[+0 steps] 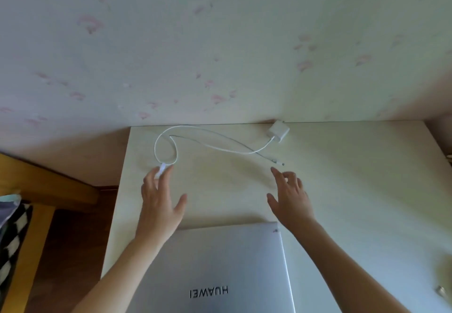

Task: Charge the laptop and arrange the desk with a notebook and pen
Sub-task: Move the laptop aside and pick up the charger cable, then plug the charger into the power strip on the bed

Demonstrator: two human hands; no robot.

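The left hand [160,199] reached out over the pale desk [354,190] with its fingers spread and nothing gripped; its fingertips lay at, and partly hid, the small white clip where the white charging cable [215,145] doubled back in a loop. Whether they touched the cable could not be told. The right hand [291,201] was also open, fingers loosely curled, empty, hovering above the desk. Just beyond its fingertips, and slightly to its right, lay the cable's free plug end [277,161], apart from the hand. Farther ahead of the right hand, at the back edge of the desk against the floral wallpaper [220,44], sat the white charger block [278,130], with the cable running from it toward the left hand's loop and back across. Behind both hands, near the person, lay the silver Huawei laptop [220,263], lid shut, with the left forearm crossing its left corner and the right wrist over its far right corner. To the left of the left hand, off the desk, stood a wooden bed frame [49,185].
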